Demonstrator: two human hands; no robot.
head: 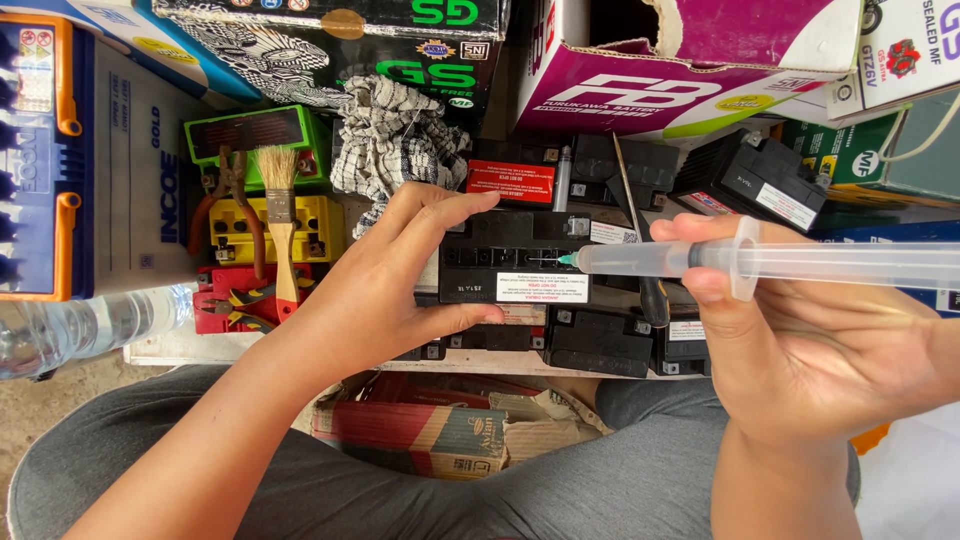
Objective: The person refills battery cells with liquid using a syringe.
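Note:
My left hand (385,290) grips a small black battery (520,258) from its left side, thumb under it and fingers over its top edge. My right hand (800,340) holds a clear plastic syringe (760,262) level, its green-tipped needle end touching the top face of that battery. The battery sits on a row of similar black batteries (600,340) on a low bench above my lap.
A paintbrush (280,215) and red-handled pliers (232,200) lie on yellow and red batteries at the left. A checked rag (395,140), a clear water bottle (80,325), a large white battery (130,170), a screwdriver (640,240) and several cartons surround the bench.

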